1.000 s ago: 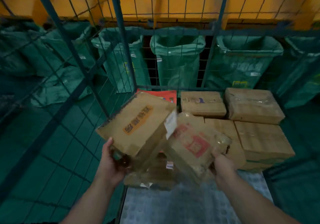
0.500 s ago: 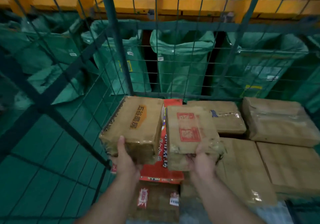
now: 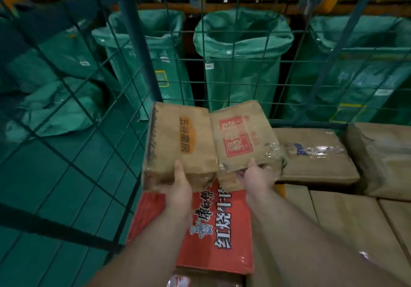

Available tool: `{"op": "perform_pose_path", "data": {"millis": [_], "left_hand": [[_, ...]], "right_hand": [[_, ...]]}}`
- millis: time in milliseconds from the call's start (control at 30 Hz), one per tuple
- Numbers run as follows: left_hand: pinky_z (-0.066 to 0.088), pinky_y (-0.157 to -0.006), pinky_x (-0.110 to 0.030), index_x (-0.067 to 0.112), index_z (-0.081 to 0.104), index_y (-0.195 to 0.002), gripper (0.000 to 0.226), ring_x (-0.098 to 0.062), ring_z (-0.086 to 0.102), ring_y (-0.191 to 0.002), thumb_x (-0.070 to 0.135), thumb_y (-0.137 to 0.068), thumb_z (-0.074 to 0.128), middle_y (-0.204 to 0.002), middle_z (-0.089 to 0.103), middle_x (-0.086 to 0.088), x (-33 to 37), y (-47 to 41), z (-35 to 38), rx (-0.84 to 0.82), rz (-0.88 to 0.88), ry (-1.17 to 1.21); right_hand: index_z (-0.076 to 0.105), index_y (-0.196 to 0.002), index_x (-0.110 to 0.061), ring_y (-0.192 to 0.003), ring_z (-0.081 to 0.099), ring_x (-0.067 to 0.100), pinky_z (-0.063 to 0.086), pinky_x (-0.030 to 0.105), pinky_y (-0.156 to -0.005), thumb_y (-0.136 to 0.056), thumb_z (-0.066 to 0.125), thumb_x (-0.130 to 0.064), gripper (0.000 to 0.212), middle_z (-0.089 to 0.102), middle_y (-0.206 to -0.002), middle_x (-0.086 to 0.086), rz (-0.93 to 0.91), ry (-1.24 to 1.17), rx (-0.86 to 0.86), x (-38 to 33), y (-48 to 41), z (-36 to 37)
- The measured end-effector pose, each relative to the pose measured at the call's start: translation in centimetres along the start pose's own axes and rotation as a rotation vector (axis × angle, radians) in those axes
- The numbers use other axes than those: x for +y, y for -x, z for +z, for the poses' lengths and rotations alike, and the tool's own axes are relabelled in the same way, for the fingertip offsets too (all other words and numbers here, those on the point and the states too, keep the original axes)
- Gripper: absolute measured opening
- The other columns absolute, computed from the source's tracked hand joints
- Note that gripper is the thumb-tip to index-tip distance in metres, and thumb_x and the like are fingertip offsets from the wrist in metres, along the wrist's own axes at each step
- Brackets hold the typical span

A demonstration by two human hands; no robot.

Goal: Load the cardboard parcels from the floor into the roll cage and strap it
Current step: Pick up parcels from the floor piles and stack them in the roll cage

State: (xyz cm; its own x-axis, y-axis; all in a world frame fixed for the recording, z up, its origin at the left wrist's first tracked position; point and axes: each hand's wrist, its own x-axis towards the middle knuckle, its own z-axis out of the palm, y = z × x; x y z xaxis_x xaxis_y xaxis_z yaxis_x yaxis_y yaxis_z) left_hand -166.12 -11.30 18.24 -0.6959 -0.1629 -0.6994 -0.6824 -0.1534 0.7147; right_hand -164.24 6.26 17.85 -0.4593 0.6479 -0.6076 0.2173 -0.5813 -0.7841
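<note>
Left hand (image 3: pixel 178 182): fingers clasp the near end of the orange-label parcel (image 3: pixel 178 140), thumb on top. Right hand (image 3: pixel 259 175): same on the red-stamp parcel (image 3: pixel 240 137). I note the parcels touching, above the red carton (image 3: pixel 213 226), at the roll cage (image 3: pixel 133 42) back-left corner.

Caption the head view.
Left hand holds orange-label parcel, right hand red-stamp parcel, above a red box in the roll cage.
</note>
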Motion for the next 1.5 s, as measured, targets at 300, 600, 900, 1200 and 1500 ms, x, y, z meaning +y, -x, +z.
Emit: {"op": "perform_pose_path", "data": {"millis": [300,600,900,1200,1500], "left_hand": [[0.060,-0.083,-0.049,0.016,0.056,-0.129,0.106,-0.033,0.071,-0.097,0.096,-0.060,0.059,-0.111,0.074,-0.008,0.6,1.2,-0.9,0.075,0.049,0.118],[0.056,-0.069,-0.039,0.013,0.064,-0.110,0.036,-0.027,0.074,-0.084,0.047,-0.098,0.060,-0.095,0.076,-0.008,0.9,1.9,-2.3,0.062,0.063,-0.029],[0.062,-0.082,-0.052,0.019,0.063,-0.104,0.026,-0.031,0.074,-0.089,0.044,-0.097,0.067,-0.100,0.073,-0.008,4.5,-1.6,-0.3,0.048,0.137,-0.104],[0.059,-0.089,-0.055,0.010,0.057,-0.117,0.063,-0.034,0.066,-0.100,0.060,-0.081,0.072,-0.112,0.067,-0.011,7.1,-6.0,1.1,0.045,0.170,-0.443],[0.052,-0.103,-0.051,0.016,0.064,-0.124,0.065,-0.032,0.066,-0.109,0.067,-0.082,0.063,-0.122,0.069,-0.007,3.5,0.0,0.1,-0.128,0.240,-0.617]], "right_hand": [[0.053,-0.117,-0.010,-0.101,0.070,0.031,0.061,0.041,-0.085,-0.107,0.050,-0.013,0.010,0.065,-0.120,0.018,0.043,-0.178,-0.035,-0.8,5.6,-1.1],[0.052,-0.096,-0.014,-0.085,0.070,0.027,0.058,0.043,-0.088,-0.107,0.049,-0.012,0.012,0.066,-0.104,0.017,0.052,-0.231,0.114,1.2,11.1,-2.5],[0.052,-0.117,-0.007,-0.082,0.071,0.023,0.059,0.032,-0.069,-0.107,0.048,-0.010,0.011,0.068,-0.106,0.015,0.081,-0.150,-0.038,0.0,7.5,1.7],[0.054,-0.131,-0.008,-0.103,0.071,0.028,0.061,0.028,-0.060,-0.105,0.037,-0.001,0.033,0.067,-0.123,0.016,0.160,0.007,-0.191,-2.8,1.7,3.1],[0.055,-0.130,-0.015,-0.108,0.061,0.018,0.052,0.043,-0.099,-0.110,0.041,-0.037,0.033,0.064,-0.127,0.003,0.237,0.584,-0.496,-2.7,5.5,-1.9]]}}
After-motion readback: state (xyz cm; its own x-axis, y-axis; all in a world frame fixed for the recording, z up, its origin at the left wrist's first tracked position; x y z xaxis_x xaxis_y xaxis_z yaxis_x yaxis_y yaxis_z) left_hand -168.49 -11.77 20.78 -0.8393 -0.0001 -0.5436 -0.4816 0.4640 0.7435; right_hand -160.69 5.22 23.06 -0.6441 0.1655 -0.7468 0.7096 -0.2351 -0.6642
